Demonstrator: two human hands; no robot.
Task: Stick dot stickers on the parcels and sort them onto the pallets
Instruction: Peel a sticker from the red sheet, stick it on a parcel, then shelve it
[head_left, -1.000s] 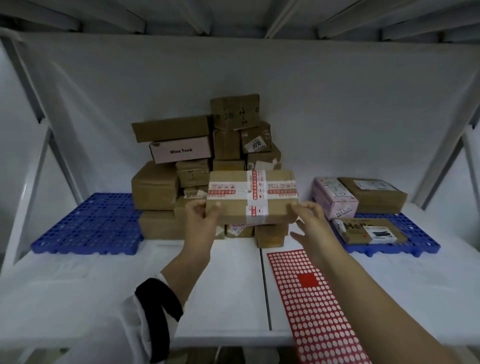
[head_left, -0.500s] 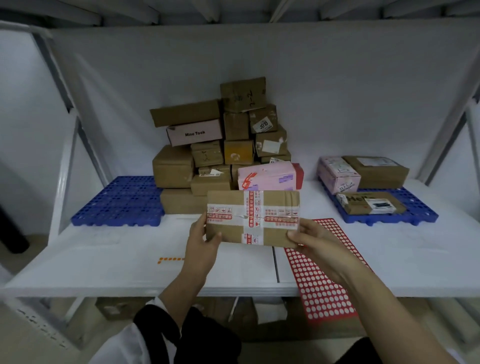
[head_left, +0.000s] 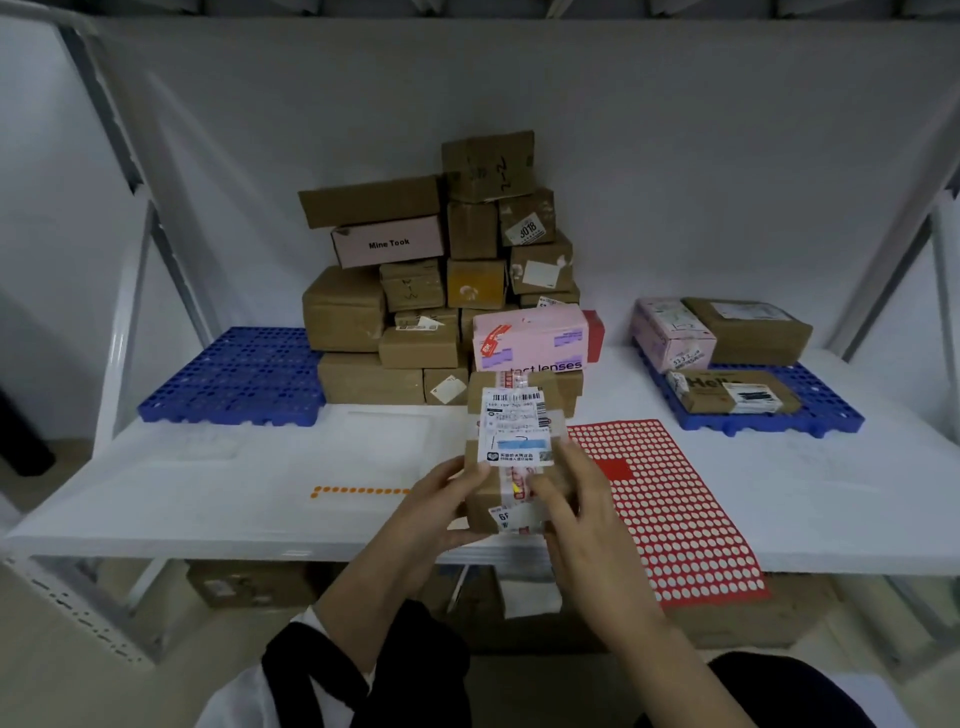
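Observation:
I hold a brown cardboard parcel (head_left: 514, 441) with a white shipping label and red-printed tape above the front of the white shelf. My left hand (head_left: 436, 514) grips its left side and my right hand (head_left: 576, 499) grips its right side. The parcel is turned lengthwise, label up. A red sheet of dot stickers (head_left: 660, 509) lies on the shelf just right of my hands. A short strip of orange dots (head_left: 358, 490) lies to the left. The left blue pallet (head_left: 234, 374) carries nothing. The right blue pallet (head_left: 826, 410) bears three parcels.
A tall pile of brown and pink parcels (head_left: 441, 291) stands at the back middle, a pink lens box (head_left: 535, 340) in front of it. Slanted shelf struts rise on both sides. More boxes sit under the shelf (head_left: 156, 493).
The parcel came down from the pile toward me and was rotated from sideways to lengthwise, with its white label now facing up. Both hands stayed on it; the view pulled back.

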